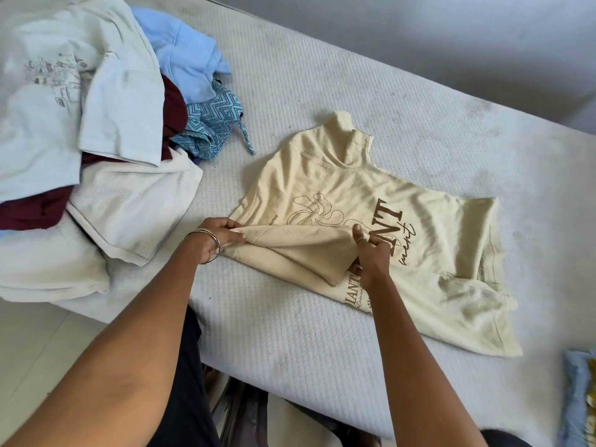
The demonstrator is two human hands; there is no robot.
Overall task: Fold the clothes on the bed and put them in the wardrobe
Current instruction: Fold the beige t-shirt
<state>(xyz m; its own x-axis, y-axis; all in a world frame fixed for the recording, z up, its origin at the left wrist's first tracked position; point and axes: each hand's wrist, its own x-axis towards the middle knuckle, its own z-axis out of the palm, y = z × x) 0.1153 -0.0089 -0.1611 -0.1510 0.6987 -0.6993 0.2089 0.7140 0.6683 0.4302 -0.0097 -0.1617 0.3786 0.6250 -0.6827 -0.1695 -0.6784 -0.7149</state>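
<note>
A cream T-shirt [403,201] with brown lettering lies spread on the white mattress [306,333], collar toward the far side. Its near side, sleeve included, is folded over onto the printed front. My left hand [219,238], with bangles on the wrist, pinches the left end of that folded flap. My right hand [369,250] pinches the flap's other end over the lettering. The wardrobe is out of view.
A heap of unfolded clothes [96,140] fills the left of the bed: pale grey-white shirts, a maroon garment, a light blue one and a blue zigzag-patterned piece. A blue and yellow cloth [580,398] shows at the right edge. Pale floor lies at lower left.
</note>
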